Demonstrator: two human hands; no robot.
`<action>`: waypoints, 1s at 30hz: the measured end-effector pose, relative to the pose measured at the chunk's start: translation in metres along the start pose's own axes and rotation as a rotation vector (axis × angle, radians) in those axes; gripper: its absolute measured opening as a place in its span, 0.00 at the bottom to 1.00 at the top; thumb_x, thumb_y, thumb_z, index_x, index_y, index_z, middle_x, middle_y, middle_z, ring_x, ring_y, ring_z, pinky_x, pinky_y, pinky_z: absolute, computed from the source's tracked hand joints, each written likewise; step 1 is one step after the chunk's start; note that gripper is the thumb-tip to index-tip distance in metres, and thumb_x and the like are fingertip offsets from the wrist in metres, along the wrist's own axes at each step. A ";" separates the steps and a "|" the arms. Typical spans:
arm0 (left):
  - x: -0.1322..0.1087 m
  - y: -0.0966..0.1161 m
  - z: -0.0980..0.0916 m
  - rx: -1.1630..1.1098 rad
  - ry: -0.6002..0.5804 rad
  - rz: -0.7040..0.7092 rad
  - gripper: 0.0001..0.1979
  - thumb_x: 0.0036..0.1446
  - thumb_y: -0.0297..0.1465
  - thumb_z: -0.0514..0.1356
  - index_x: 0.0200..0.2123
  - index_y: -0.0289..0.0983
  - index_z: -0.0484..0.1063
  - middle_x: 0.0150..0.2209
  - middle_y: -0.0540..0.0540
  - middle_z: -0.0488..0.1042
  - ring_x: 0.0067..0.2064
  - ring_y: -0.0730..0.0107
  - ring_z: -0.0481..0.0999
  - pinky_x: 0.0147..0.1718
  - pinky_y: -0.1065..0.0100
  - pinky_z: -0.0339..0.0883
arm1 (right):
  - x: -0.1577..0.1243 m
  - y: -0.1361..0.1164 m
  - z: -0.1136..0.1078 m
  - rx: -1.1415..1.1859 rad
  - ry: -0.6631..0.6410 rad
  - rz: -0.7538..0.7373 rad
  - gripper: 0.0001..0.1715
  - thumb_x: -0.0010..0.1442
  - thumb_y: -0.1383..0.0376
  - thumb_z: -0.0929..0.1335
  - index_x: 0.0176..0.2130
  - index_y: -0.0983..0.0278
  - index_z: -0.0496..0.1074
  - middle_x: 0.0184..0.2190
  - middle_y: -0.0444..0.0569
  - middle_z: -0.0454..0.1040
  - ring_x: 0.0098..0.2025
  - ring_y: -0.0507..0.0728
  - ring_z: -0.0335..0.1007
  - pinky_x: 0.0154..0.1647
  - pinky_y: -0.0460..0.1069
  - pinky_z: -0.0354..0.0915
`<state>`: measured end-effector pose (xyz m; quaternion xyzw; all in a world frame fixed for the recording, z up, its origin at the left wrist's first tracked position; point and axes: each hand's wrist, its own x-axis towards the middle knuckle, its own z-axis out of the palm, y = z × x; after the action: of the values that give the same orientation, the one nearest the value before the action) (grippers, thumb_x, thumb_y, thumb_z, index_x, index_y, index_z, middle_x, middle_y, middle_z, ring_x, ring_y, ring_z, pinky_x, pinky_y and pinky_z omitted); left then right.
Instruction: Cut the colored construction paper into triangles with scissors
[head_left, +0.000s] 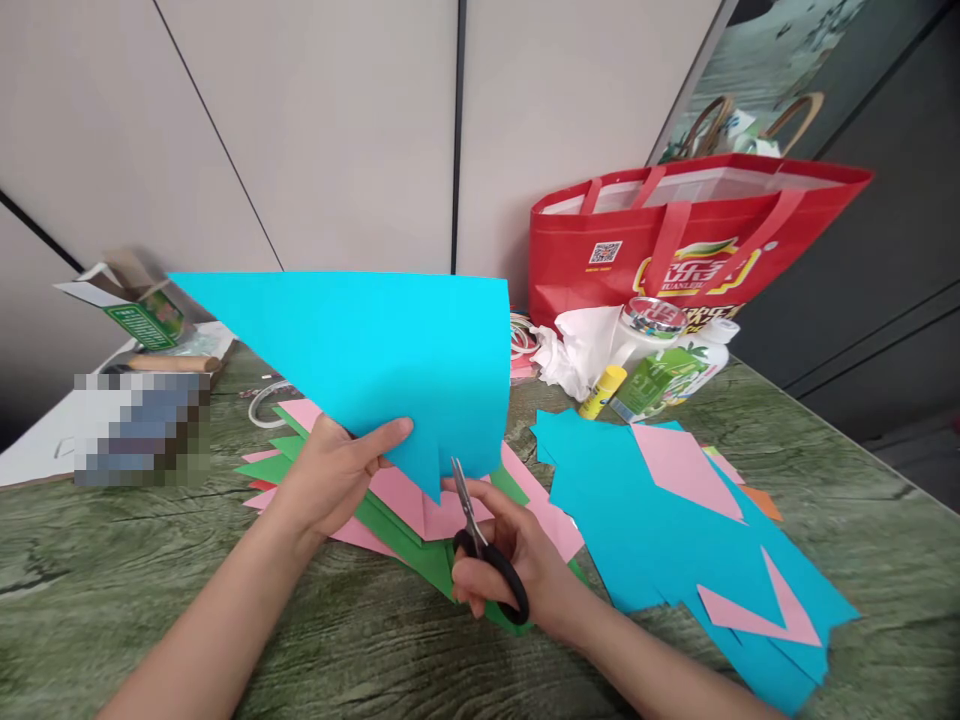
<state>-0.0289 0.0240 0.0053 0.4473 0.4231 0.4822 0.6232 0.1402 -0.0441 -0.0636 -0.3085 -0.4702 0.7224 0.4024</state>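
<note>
A large sheet of blue paper (pixel 390 350) is held up in front of me, pinched at its lower edge by my left hand (pixel 341 465), thumb on the near face. Its bottom edge has a notch between a pointed tip and a flap on the right. My right hand (pixel 517 550) grips black-handled scissors (pixel 480 540), their blades pointing up at the notch. Whether the blades are closed on the paper I cannot tell. Below both hands lies a pile of pink paper (pixel 405 492) and green paper (pixel 401 550) pieces on the table.
Blue paper pieces (pixel 622 520) with pink scraps (pixel 686 465) lie at the right. Behind them stand a yellow glue stick (pixel 602 392), a lidded jar (pixel 649 325), crumpled tissue (pixel 574 345) and a red bag (pixel 600 245). A small green box (pixel 146 320) is at the left on the wood-grained table (pixel 90 590).
</note>
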 end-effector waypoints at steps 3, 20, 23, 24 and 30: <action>-0.002 0.003 0.002 -0.048 -0.040 -0.094 0.05 0.43 0.24 0.64 0.27 0.38 0.75 0.24 0.49 0.78 0.29 0.61 0.76 0.27 0.63 0.72 | 0.002 0.002 -0.002 0.010 -0.026 -0.014 0.37 0.47 0.59 0.71 0.53 0.60 0.56 0.22 0.41 0.69 0.20 0.49 0.63 0.23 0.46 0.61; -0.016 -0.006 0.020 -0.095 -0.096 -0.194 0.17 0.48 0.26 0.62 0.44 0.35 0.70 0.42 0.42 0.76 0.40 0.56 0.76 0.34 0.60 0.74 | 0.006 0.000 0.001 -0.031 0.076 -0.116 0.28 0.45 0.57 0.72 0.45 0.61 0.62 0.28 0.44 0.69 0.30 0.53 0.65 0.32 0.49 0.62; -0.019 -0.010 0.024 -0.079 -0.122 -0.200 0.18 0.49 0.27 0.61 0.46 0.36 0.69 0.46 0.42 0.74 0.43 0.55 0.75 0.38 0.58 0.73 | 0.006 -0.003 0.002 -0.062 0.111 -0.155 0.24 0.43 0.56 0.73 0.39 0.60 0.66 0.32 0.46 0.72 0.33 0.56 0.68 0.36 0.51 0.63; -0.020 -0.011 0.025 -0.064 -0.124 -0.190 0.18 0.50 0.27 0.61 0.47 0.36 0.68 0.47 0.42 0.73 0.44 0.55 0.74 0.39 0.58 0.72 | 0.006 -0.005 0.002 -0.066 0.121 -0.162 0.23 0.43 0.57 0.73 0.39 0.60 0.66 0.33 0.47 0.72 0.35 0.57 0.68 0.38 0.51 0.64; -0.021 -0.016 0.030 -0.003 -0.072 -0.082 0.29 0.49 0.28 0.62 0.55 0.42 0.59 0.51 0.46 0.70 0.49 0.57 0.70 0.43 0.61 0.70 | 0.006 -0.003 0.000 -0.029 0.140 -0.188 0.18 0.43 0.64 0.74 0.36 0.62 0.67 0.33 0.46 0.74 0.34 0.55 0.70 0.39 0.49 0.64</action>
<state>-0.0006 -0.0031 -0.0006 0.4457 0.4175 0.4404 0.6580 0.1385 -0.0382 -0.0612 -0.3185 -0.4784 0.6511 0.4958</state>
